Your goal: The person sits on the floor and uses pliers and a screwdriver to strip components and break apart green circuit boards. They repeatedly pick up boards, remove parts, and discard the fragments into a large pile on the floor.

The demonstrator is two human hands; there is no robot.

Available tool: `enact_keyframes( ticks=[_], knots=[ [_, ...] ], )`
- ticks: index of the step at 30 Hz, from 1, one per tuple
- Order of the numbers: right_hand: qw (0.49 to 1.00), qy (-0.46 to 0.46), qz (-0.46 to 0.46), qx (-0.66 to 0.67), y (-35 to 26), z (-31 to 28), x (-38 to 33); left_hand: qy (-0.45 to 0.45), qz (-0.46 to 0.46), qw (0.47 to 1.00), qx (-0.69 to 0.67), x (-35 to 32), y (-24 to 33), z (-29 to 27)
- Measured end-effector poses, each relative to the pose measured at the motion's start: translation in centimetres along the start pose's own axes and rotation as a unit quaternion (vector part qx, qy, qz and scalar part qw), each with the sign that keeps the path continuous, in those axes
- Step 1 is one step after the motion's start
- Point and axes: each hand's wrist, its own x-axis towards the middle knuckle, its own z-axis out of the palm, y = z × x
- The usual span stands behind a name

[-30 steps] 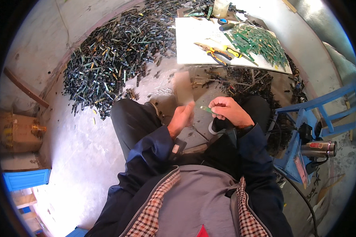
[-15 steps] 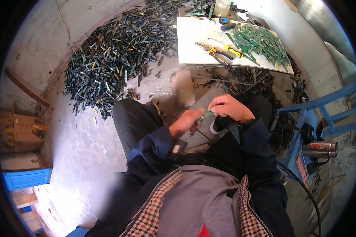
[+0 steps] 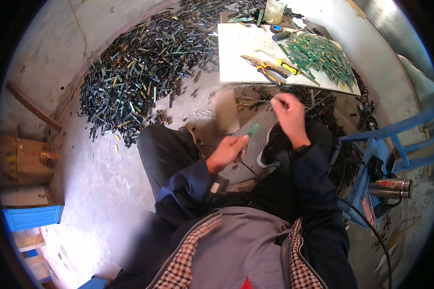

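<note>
A green strip (image 3: 253, 129) is jutting from a seated person's left hand (image 3: 228, 152), its free end pointing away from the body and to the right, its long axis running on a slant toward the near edge of a white board (image 3: 234, 60). The left hand is pinching the strip between thumb and fingers above the floor (image 3: 115, 188), its forearm reaching in from the lower left in a dark blue sleeve (image 3: 185, 180). The right hand (image 3: 290, 114), blurred, is hovering farther out, just short of the board's near edge, its fingers curling leftward; whether they are gripping anything cannot be told. On the board, orange-and-black pliers (image 3: 271, 72) and a yellow-handled tool (image 3: 289, 68) are lying close to the near edge, while a pile of green strips (image 3: 333, 60) is covering much of the right side. A blue roll of tape (image 3: 276, 29) is resting by the far edge, a cloudy jar (image 3: 274, 12) standing just past it. A broad heap of dark strips (image 3: 140, 72) is spreading over the floor beyond the left knee, and a blue chair (image 3: 366, 144) is standing on the right beside a steel flask (image 3: 390, 189).
</note>
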Motion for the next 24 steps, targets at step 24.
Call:
enact_keyframes(
  ticks=[24],
  knots=[
    [0.964, -0.102, 0.043, -0.241, -0.3, 2.0, 6.8, 0.148, 0.116, 0.982, 0.02, -0.7, 0.8, -2.2]
  ],
)
